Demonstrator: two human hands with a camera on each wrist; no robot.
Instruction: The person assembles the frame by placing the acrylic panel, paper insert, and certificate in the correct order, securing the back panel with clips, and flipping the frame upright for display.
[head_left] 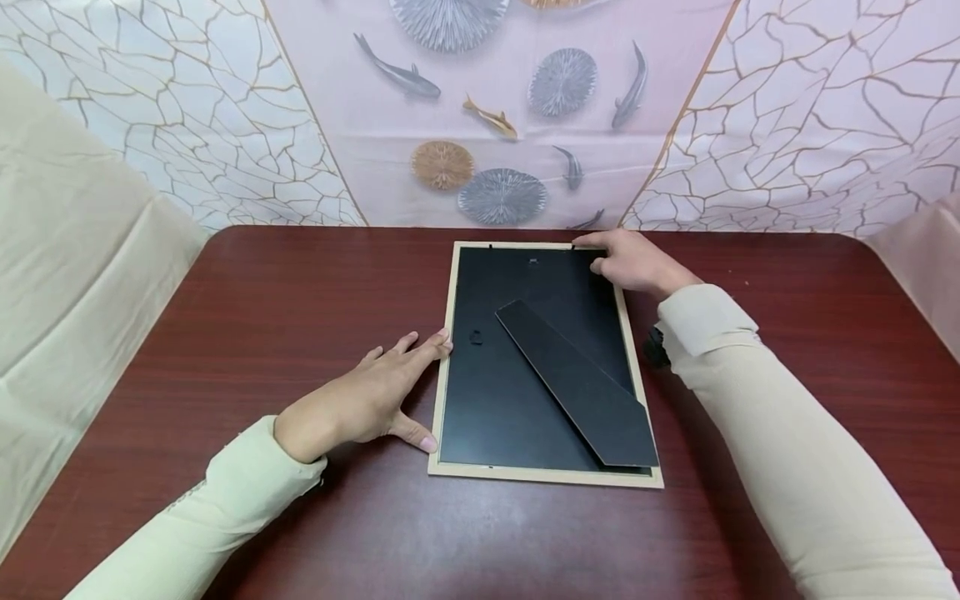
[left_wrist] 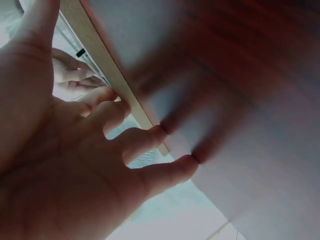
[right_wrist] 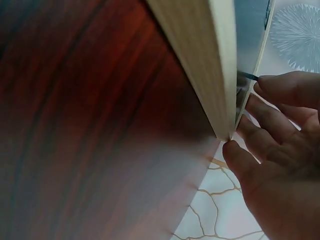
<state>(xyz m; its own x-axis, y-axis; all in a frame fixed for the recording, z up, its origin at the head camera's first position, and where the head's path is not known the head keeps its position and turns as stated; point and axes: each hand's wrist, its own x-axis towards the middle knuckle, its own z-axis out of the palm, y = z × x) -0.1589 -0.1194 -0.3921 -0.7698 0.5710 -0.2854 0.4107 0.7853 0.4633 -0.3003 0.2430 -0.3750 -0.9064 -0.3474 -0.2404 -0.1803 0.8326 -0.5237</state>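
A picture frame [head_left: 546, 477] with a pale wooden rim lies on the table, its black backing board [head_left: 491, 392] facing up. A slanted black stand leg [head_left: 573, 383] is attached to that backing. My left hand [head_left: 367, 400] spreads along the frame's left side, thumb near the lower left corner, a fingertip on the rim. At the upper right corner, my right hand [head_left: 633, 260] reaches over the frame with its index finger at a small dark tab [head_left: 573, 246]. The right wrist view shows a fingertip against that tab [right_wrist: 248, 76] and another finger beside the wooden corner.
The frame lies on a reddish-brown wooden table [head_left: 315, 283]. A second dark tab [head_left: 491, 246] sits on the top rim, and small hangers [head_left: 476, 337] are on the backing. Behind the table hangs a patterned cloth [head_left: 495, 100] with fish and round motifs.
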